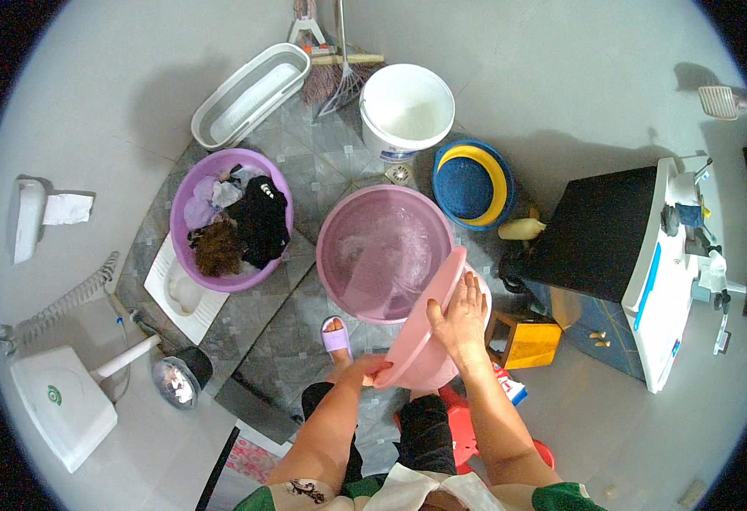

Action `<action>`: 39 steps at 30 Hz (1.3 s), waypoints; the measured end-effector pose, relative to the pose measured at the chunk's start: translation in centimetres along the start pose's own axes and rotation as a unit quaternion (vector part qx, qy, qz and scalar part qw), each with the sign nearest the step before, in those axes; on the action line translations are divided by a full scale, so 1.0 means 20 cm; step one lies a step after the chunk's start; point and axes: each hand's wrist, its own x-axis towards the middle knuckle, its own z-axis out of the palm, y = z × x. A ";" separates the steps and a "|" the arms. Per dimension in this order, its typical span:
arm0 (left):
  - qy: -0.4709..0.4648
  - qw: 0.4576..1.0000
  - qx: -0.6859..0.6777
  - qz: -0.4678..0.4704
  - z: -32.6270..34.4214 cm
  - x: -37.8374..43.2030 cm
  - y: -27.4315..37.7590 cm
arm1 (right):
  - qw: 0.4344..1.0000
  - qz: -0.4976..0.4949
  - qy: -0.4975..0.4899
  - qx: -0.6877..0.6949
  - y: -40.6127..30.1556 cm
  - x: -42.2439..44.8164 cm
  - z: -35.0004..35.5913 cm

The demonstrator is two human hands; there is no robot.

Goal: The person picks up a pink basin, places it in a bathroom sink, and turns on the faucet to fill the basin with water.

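My left hand [373,369] grips the near rim of a light pink plastic basin [428,345], which is tilted up on its side. My right hand [463,319] lies against the basin's upper side, fingers spread over its wall near the rim. The tilted basin overlaps the near right rim of a larger pink tub [322,255] on the floor. Water with ripples and some foam fills that tub. To the left, a purple tub [178,223] holds black, lilac and brown wet clothes. The inside of the tilted basin is mostly hidden.
A white bucket [373,128], a blue and yellow basin [507,185] and a long grey-white tub [204,121] stand beyond the tubs. At left are a squat toilet [185,294] and a waste bin [198,367]. A wooden stool [533,342], red plastic stool [463,431] and washbasin cabinet [594,236] are at right.
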 end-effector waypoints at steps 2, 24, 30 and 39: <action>-0.016 1.000 0.016 -0.003 0.07 -0.05 0.00 | 1.000 0.007 -0.001 0.002 -0.02 -0.01 -0.07; -0.001 0.610 0.472 0.637 2.42 -1.23 0.00 | 0.595 0.124 0.303 0.734 1.38 -1.33 -1.10; -0.033 0.659 0.587 0.469 3.29 -1.02 -0.24 | 0.455 0.165 0.458 0.746 1.97 -1.47 -1.24; -0.066 0.227 0.783 0.575 3.89 -0.47 -0.23 | 0.422 0.264 0.561 0.662 2.55 -1.26 -1.27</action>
